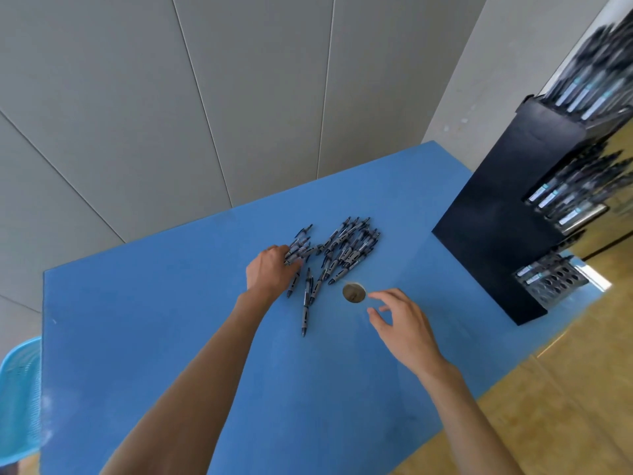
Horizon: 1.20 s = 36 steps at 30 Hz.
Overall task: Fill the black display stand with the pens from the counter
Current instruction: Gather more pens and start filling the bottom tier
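Reaching across the blue counter (171, 337), the left hand (270, 270) lay on the near-left edge of the pile of pens (337, 248), its fingers curled over a few barrels there; whether they had closed into a real grip could not be told, since the back of the hand hid the fingertips. The right hand (402, 323) hovered over the counter beside a small round hole (354, 293), fingers spread loosely and holding nothing.

The pens looked light, stiff and slim, so several could probably be gathered at once. Their smooth barrels would likely slide and roll against each other (a loose bundle tends to fan out), so a hold around the middle of the barrels, with the tips lined up, seemed the safer choice. A few strays lay apart from the heap, one long pen (304, 313) pointing toward the person, and these would be easiest to pinch singly.

Each pen was dark navy or black with a grey grip section and a pale label band; the heap sat mid-counter, well apart from the black display stand (496, 217) at the right edge. That stand had stepped tiers already holding rows of pens, while its lowest tier (551, 281) showed many open holes.
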{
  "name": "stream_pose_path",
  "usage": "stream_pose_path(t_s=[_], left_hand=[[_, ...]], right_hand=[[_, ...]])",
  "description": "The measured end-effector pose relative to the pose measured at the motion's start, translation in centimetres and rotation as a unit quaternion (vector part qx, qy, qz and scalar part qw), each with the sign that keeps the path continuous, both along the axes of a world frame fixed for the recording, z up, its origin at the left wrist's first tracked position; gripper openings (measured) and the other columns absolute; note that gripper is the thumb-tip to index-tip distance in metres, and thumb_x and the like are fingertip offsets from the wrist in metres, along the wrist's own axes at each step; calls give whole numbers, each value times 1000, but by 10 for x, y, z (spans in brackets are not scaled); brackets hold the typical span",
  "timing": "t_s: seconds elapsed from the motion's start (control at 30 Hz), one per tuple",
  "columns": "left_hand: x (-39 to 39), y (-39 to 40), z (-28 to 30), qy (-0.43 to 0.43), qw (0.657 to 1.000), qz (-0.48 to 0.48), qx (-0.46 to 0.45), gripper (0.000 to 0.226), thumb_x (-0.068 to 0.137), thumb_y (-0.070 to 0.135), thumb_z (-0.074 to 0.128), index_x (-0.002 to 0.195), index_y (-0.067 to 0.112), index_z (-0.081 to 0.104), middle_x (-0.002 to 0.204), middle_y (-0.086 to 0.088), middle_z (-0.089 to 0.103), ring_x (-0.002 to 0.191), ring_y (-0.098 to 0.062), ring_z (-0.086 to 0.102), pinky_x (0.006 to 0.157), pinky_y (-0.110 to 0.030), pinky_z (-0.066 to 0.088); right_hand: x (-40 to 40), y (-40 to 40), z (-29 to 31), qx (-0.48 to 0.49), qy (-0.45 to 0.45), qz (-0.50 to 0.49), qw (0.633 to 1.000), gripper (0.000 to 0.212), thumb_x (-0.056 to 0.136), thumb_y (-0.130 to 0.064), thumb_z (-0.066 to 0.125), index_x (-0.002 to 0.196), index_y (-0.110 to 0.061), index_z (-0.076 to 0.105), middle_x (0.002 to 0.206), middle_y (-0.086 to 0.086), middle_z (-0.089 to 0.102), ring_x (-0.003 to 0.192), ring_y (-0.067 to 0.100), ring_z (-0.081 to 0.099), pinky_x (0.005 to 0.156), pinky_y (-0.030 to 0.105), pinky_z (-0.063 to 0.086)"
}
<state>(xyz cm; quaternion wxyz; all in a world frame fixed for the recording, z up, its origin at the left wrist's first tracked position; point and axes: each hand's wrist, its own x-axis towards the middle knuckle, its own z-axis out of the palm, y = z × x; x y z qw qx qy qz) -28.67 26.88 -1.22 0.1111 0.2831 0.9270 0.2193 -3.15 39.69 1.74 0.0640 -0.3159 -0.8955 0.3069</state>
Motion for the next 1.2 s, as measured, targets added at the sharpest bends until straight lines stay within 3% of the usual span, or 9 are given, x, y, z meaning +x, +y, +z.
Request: stream_pose_path(t_s=[0.2, 0.37, 0.57, 0.67, 0.77, 0.93, 1.07, 1.2], left_hand=[[7, 0, -4, -22, 1000, -8, -18, 28, 99, 40, 59, 91, 14, 59, 92, -4, 59, 85, -29, 60, 61, -33, 38], [20, -30, 3, -83, 991, 97, 37, 26, 97, 35, 47, 97, 10, 46, 77, -6, 56, 67, -27, 49, 56, -35, 32], [22, -50, 2, -143, 981, 114, 68, 10, 93, 8, 41, 92, 10, 32, 73, -7, 41, 63, -25, 35, 55, -35, 26], [22, -41, -1, -112, 989, 92, 34, 25, 105, 30, 48, 100, 9, 35, 74, -3, 44, 70, -31, 46, 54, -36, 29], [23, -32, -5, -67, 996, 53, -41, 44, 101, 52, 54, 104, 10, 39, 81, -3, 50, 74, -29, 52, 55, -36, 35], [19, -28, -3, -54, 996, 35, -60, 34, 103, 41, 55, 98, 8, 47, 102, -10, 55, 81, -29, 51, 65, -38, 40], [33, -31, -2, -88, 994, 53, -25, 21, 101, 25, 51, 97, 7, 41, 76, -4, 45, 71, -29, 47, 56, -36, 32], [53, -38, -13, -133, 989, 70, 8, 26, 99, 28, 54, 90, 6, 43, 74, -5, 48, 71, -30, 48, 56, -35, 34]], right_hand=[[3, 2, -4, 5, -2, 7, 1000, 24, 98, -33, 59, 121, -33, 63, 116, -17, 56, 100, 6, 62, 86, 34, 53], [-8, -8, -5, 8, 2, 17, 1000, 25, 97, -32, 60, 121, -31, 64, 116, -16, 58, 99, 7, 63, 86, 34, 53], [-16, -24, -5, -8, 10, 25, 1000, 27, 97, -30, 60, 124, -26, 64, 121, -15, 59, 101, 5, 63, 91, 32, 52], [-13, -30, -3, -13, 12, 23, 1000, 26, 97, -29, 60, 122, -27, 65, 119, -15, 59, 99, 4, 63, 90, 31, 52], [-9, -33, -3, -17, 11, 23, 1000, 24, 97, -30, 59, 121, -28, 64, 117, -16, 58, 100, 3, 62, 89, 30, 52], [-4, -33, -1, -19, 14, 20, 1000, 24, 98, -29, 59, 121, -28, 65, 117, -16, 58, 101, 2, 62, 89, 29, 52], [2, -32, -2, -19, 11, 14, 1000, 23, 98, -28, 59, 121, -28, 64, 118, -16, 58, 101, 2, 62, 89, 27, 51], [6, -29, -4, -17, 6, 15, 1000, 23, 98, -26, 60, 120, -26, 65, 118, -14, 59, 100, 4, 64, 89, 29, 52]])
